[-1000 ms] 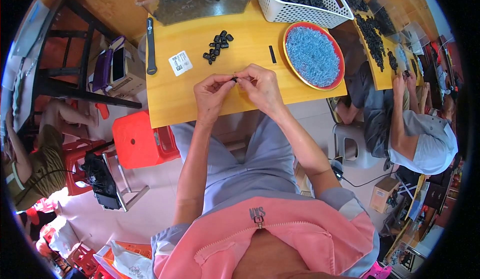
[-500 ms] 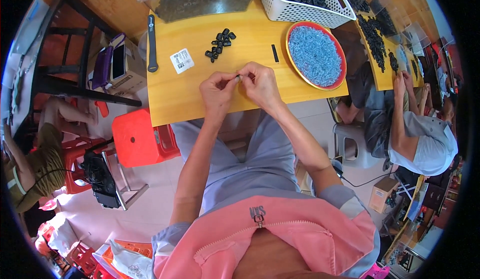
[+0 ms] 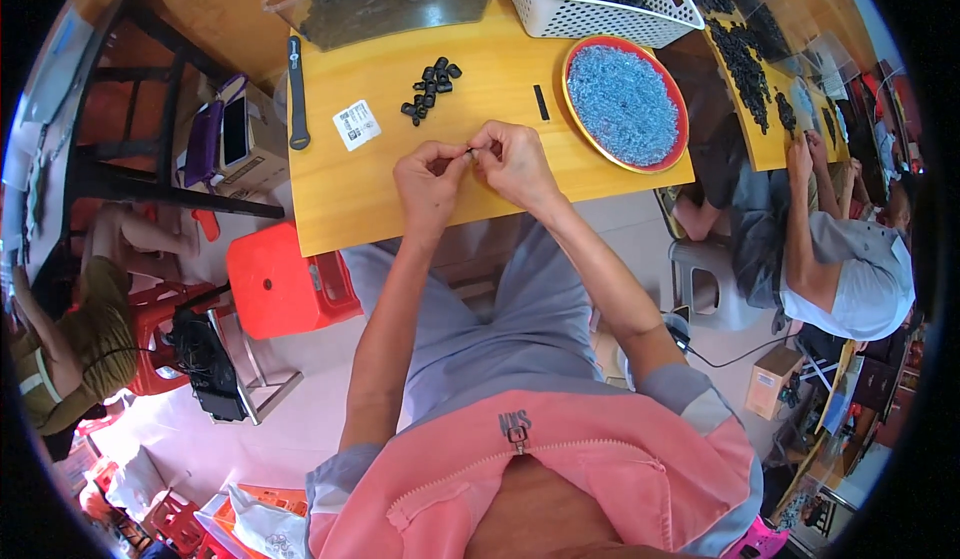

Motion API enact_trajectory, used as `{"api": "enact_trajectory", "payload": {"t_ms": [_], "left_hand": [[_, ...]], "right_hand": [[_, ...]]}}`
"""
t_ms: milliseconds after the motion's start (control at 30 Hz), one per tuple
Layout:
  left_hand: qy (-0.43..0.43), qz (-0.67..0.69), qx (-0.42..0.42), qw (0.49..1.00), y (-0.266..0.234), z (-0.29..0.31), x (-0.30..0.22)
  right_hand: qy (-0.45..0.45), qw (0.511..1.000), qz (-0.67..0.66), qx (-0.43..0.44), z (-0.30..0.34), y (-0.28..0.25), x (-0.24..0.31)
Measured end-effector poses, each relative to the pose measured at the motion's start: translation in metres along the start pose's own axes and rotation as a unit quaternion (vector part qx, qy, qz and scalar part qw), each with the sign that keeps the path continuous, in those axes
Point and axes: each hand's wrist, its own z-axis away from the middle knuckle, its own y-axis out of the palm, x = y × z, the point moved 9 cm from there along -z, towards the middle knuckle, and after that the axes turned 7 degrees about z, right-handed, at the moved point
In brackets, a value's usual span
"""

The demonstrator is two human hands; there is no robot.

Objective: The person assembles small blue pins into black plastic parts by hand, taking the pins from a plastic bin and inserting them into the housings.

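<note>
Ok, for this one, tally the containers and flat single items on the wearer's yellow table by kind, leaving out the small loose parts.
Clear bin: 1
White perforated basket: 1
Red dish: 1
White label: 1
Short black strip: 1
Long black strap-like piece: 1
Total: 6

At the back of a yellow wooden table (image 3: 375, 197), a clear rectangular plastic bin (image 3: 400, 17) stands left of a white perforated plastic basket (image 3: 598, 21). Before the basket lies a round red plate (image 3: 683, 122); left of it, a thin black strip (image 3: 541, 102), then small black cylindrical parts (image 3: 430, 87), then a square white label (image 3: 357, 125).
</note>
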Motion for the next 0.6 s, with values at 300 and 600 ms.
{"api": "enact_trajectory", "payload": {"t_ms": [300, 600], "left_hand": [[0.046, 0.073, -0.064, 0.994, -0.004, -0.004, 0.005], [-0.01, -0.011, -0.062, 0.998, 0.0, -0.004, 0.0]], "right_hand": [[-0.075, 0.99, -0.012, -0.117, 0.011, -0.008, 0.017], [-0.063, 0.981, 0.049, -0.175, 0.019, -0.008, 0.021]]}}
